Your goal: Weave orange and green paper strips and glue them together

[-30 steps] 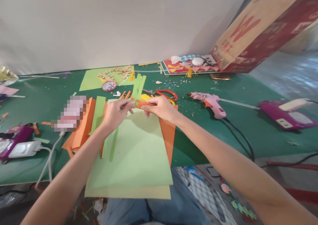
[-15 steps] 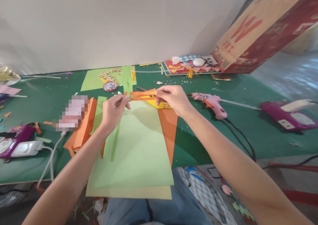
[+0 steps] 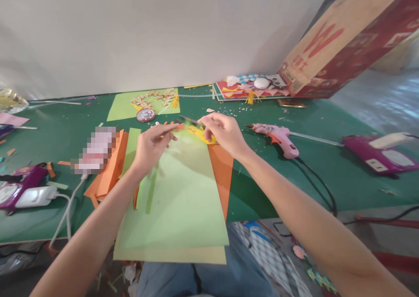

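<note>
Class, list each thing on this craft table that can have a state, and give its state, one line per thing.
Left hand: pinching one end of the paper strips.
Right hand: pinching the other end.
Paper strips: lifted above the sheet, blurred.
Green paper sheet: flat, overhanging the table edge.
Pink glue gun: lying on its side, cord attached.
Cardboard box: tilted.
White charger: plugged in, cable attached.

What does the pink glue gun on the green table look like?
The pink glue gun looks like plastic, with a pale pink body, an orange trigger and a thin nozzle pointing left. It lies on its side on the green table, just right of the person's right hand, not touching it. A pale stick pokes out behind, and a black cord runs off toward the table's near edge.
</note>
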Demonstrator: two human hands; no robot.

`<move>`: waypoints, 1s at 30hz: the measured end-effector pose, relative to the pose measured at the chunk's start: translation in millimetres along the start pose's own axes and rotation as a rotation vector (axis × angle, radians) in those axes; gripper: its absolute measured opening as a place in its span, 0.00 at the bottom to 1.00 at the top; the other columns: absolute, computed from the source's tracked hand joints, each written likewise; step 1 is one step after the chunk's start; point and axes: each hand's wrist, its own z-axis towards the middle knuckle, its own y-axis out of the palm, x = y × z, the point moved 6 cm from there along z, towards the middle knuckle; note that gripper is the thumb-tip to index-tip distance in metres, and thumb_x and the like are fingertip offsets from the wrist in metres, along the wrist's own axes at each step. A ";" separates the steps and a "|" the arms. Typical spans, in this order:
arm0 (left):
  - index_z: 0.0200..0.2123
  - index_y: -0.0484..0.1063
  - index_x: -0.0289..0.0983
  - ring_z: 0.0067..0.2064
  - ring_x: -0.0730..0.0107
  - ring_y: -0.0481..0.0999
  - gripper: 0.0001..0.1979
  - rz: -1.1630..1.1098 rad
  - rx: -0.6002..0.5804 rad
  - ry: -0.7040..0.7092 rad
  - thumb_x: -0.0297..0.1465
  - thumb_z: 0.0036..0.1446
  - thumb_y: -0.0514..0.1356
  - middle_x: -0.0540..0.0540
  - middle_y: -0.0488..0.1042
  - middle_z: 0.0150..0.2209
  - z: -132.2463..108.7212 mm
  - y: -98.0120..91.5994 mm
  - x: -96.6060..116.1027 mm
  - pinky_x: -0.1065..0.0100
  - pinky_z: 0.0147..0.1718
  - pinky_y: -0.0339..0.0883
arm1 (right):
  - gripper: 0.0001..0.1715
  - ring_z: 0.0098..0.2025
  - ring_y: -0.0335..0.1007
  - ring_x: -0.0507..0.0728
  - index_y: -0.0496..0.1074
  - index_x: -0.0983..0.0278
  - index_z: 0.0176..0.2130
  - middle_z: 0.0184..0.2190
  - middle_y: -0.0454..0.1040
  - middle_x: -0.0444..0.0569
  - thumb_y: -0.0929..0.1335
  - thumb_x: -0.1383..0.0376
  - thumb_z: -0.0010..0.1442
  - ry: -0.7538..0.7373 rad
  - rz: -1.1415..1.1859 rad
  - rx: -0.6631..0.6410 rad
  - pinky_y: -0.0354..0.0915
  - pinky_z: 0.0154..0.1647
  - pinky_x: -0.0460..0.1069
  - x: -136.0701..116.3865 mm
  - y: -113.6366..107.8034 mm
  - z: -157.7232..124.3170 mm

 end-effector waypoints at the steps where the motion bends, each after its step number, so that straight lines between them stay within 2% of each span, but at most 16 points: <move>1: 0.39 0.79 0.39 0.28 0.75 0.74 0.11 -0.006 -0.028 0.017 0.31 0.54 0.60 0.46 0.77 0.34 -0.7 1.0 1.6 0.73 0.26 0.68 | 0.25 0.19 0.63 0.48 0.70 0.64 0.31 0.16 0.67 0.41 0.66 0.44 0.55 0.012 0.023 -0.037 0.61 0.24 0.46 0.7 3.4 -0.8; 4: 0.40 0.80 0.40 0.28 0.75 0.72 0.12 -0.027 -0.072 0.034 0.33 0.57 0.58 0.46 0.77 0.38 -2.3 2.9 5.1 0.72 0.27 0.69 | 0.22 0.21 0.68 0.50 0.69 0.64 0.36 0.20 0.71 0.42 0.67 0.47 0.56 0.055 0.104 -0.157 0.63 0.27 0.47 4.4 13.7 -2.1; 7: 0.39 0.80 0.40 0.29 0.74 0.73 0.11 -0.017 -0.092 0.049 0.36 0.56 0.60 0.45 0.77 0.37 -2.9 5.8 6.4 0.72 0.26 0.69 | 0.19 0.24 0.72 0.52 0.69 0.64 0.41 0.24 0.74 0.44 0.68 0.53 0.56 0.063 0.128 -0.230 0.66 0.32 0.50 5.1 20.9 -3.4; 10: 0.41 0.79 0.40 0.28 0.73 0.75 0.12 0.010 -0.129 0.034 0.36 0.53 0.63 0.46 0.78 0.35 -3.3 10.9 3.1 0.72 0.28 0.70 | 0.15 0.29 0.73 0.53 0.68 0.63 0.42 0.28 0.75 0.45 0.69 0.59 0.55 0.003 0.072 -0.199 0.67 0.38 0.52 -0.2 22.0 -4.8; 12: 0.46 0.76 0.40 0.29 0.72 0.77 0.17 0.016 -0.148 0.001 0.36 0.52 0.65 0.47 0.78 0.32 -3.6 13.5 -0.6 0.70 0.30 0.71 | 0.13 0.31 0.73 0.54 0.68 0.62 0.40 0.29 0.75 0.45 0.69 0.62 0.54 -0.038 0.022 -0.168 0.67 0.40 0.53 -3.8 22.0 -6.1; 15: 0.52 0.71 0.40 0.30 0.69 0.79 0.24 0.017 -0.167 -0.048 0.36 0.50 0.66 0.49 0.77 0.29 -3.9 15.8 -4.3 0.69 0.32 0.71 | 0.11 0.32 0.73 0.54 0.65 0.61 0.37 0.28 0.73 0.43 0.69 0.64 0.53 -0.081 0.016 -0.114 0.67 0.40 0.53 -6.0 21.2 -7.6; 17: 0.52 0.71 0.40 0.30 0.68 0.79 0.25 0.022 -0.171 -0.067 0.36 0.49 0.66 0.50 0.77 0.28 -4.0 16.3 -4.3 0.69 0.33 0.72 | 0.13 0.29 0.73 0.53 0.60 0.59 0.37 0.26 0.71 0.40 0.69 0.64 0.54 -0.112 0.050 -0.051 0.67 0.38 0.52 -6.2 18.4 -8.2; 20: 0.47 0.74 0.39 0.30 0.67 0.80 0.20 0.038 -0.149 -0.084 0.35 0.49 0.66 0.49 0.77 0.28 -4.4 15.2 -2.7 0.68 0.33 0.72 | 0.17 0.26 0.72 0.51 0.56 0.58 0.35 0.25 0.69 0.37 0.70 0.62 0.54 -0.131 0.077 0.032 0.66 0.35 0.50 -6.1 14.2 -9.1; 26: 0.31 0.76 0.37 0.27 0.68 0.79 0.07 0.034 -0.092 -0.114 0.35 0.48 0.66 0.46 0.79 0.29 -4.5 12.7 -2.5 0.69 0.31 0.72 | 0.22 0.24 0.65 0.49 0.60 0.61 0.25 0.21 0.67 0.41 0.66 0.48 0.57 -0.075 -0.059 0.115 0.61 0.30 0.47 -8.7 8.4 -9.7; 28: 0.28 0.74 0.37 0.27 0.69 0.78 0.06 0.031 -0.090 -0.104 0.34 0.49 0.65 0.47 0.78 0.28 -3.2 12.3 -2.2 0.70 0.29 0.71 | 0.24 0.25 0.65 0.50 0.63 0.61 0.24 0.21 0.68 0.44 0.62 0.48 0.61 -0.075 -0.114 0.109 0.61 0.31 0.47 -6.7 5.4 -6.8; 30: 0.27 0.73 0.37 0.26 0.71 0.78 0.06 0.031 -0.046 -0.098 0.34 0.49 0.64 0.48 0.77 0.26 -1.2 9.1 -2.8 0.72 0.27 0.69 | 0.23 0.29 0.67 0.53 0.66 0.62 0.26 0.23 0.70 0.47 0.58 0.52 0.65 -0.087 -0.233 0.124 0.62 0.34 0.49 -2.1 -0.6 -2.2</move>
